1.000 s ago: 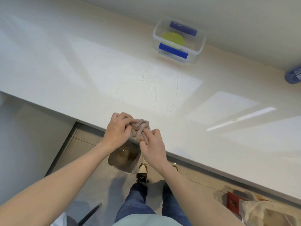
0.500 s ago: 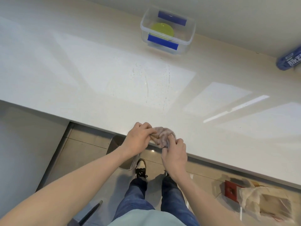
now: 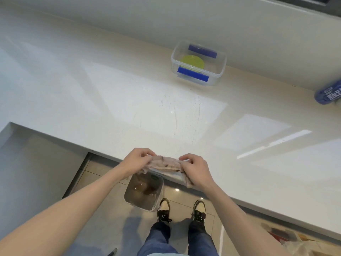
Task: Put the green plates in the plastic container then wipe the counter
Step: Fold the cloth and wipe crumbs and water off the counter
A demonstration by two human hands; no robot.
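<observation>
Both hands stretch the cloth (image 3: 164, 164) out at the counter (image 3: 114, 100) edge.

Left hand (image 3: 137, 160) pinches one end of the cloth, fingers curled tight around it; right hand (image 3: 196, 168) has the other end clamped the same way, and the fabric runs taut between them, right above the near lip of the counter. Straight below on the floor sits a bin (image 3: 144, 193). Far back by the wall, the clear container (image 3: 220, 65) stands with its blue clips, green plates (image 3: 192, 61) lying inside it. Streaks and droplets mark the counter between cloth and container. A blue packet (image 3: 328, 94) peeks in at the right edge.
</observation>
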